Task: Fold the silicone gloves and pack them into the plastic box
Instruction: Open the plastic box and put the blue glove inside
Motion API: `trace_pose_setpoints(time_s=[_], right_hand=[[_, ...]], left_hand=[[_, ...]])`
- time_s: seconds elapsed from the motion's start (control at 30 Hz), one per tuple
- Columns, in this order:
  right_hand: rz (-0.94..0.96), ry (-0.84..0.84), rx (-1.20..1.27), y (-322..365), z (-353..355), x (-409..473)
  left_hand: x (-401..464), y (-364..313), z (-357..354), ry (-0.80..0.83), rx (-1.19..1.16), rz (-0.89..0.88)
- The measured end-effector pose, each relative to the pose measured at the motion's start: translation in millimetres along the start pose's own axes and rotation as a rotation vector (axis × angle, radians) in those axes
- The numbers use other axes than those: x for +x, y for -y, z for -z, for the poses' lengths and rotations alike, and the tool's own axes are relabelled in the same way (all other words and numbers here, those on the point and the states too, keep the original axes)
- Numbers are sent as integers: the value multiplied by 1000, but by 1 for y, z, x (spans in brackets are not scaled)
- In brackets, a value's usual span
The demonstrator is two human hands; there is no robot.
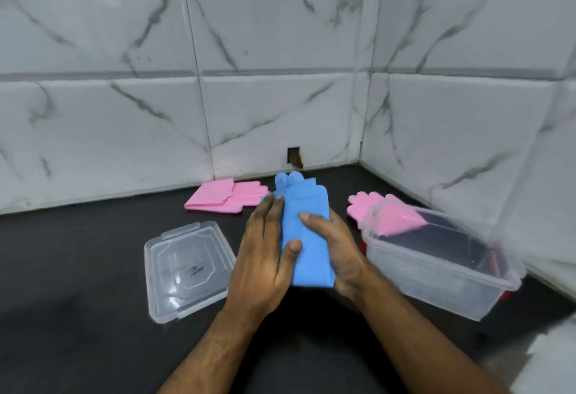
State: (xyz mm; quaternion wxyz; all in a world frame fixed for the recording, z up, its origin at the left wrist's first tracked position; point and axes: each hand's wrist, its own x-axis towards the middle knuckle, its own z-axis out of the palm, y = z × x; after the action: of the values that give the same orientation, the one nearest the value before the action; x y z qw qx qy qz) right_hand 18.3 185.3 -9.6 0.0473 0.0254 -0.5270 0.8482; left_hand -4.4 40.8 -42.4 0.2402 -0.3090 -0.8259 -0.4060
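A person's two hands work a blue silicone glove (307, 231) on a dark countertop (93, 269) set into a tiled corner. The left hand (268, 256) lies flat along the glove's left edge, fingers nearly straight and thumb pressing on top, apparently to keep the fold from springing open; the right hand (333, 247) cups the right edge, thumb over the top, its other fingers hidden beneath or behind the glove, so their grip cannot be told. The glove's finger end points toward the wall (249, 97). The clear plastic box (436, 275) stands open just to the right, one pink glove (380, 213) draped over its far rim, and looks to have room inside. Its lid (187, 269) lies to the left, well clear. Another pink glove (224, 199) waits flat by the wall. The short path rightward to the box appears unobstructed, though the walls close in behind it.
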Motion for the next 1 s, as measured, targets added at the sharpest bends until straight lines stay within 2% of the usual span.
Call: trace_pose_setpoints(time_s=[0.07,0.13,0.2,0.23,0.27,0.3,0.37,0.5,0.57,0.63,0.87,0.93,1.0], right_hand=[[45,2,7,6,-2,-22],[87,5,-27,14,1,-41],[109,10,-98,22,5,-59],[113,13,-149,24,7,-67],[111,15,-206,24,8,-74],[106,12,-262,24,9,-79],[97,-20,-354,23,7,-87],[162,-89,-569,31,5,-91],[212,-102,-670,38,4,-90],[263,-131,-894,48,3,-88],[121,113,-1766,79,-5,-79],[77,174,-1824,80,-11,-76],[48,246,-1731,79,-16,-74]], left_hand=[[-2,-3,0,-51,-101,-70],[3,-11,-6,-87,-341,28],[4,-29,-9,-22,-861,364],[3,-34,-8,66,-1109,556],[1,-36,-5,171,-1281,708],[-1,-35,-1,255,-1327,781],[-8,-29,1,308,-1304,780],[-13,-31,4,243,-1203,664],[-14,-28,6,232,-1275,662],[-14,-28,10,295,-1348,647],[-14,-33,12,475,-1330,576],[-14,-30,12,486,-1335,571],[-12,-26,14,503,-1343,565]])
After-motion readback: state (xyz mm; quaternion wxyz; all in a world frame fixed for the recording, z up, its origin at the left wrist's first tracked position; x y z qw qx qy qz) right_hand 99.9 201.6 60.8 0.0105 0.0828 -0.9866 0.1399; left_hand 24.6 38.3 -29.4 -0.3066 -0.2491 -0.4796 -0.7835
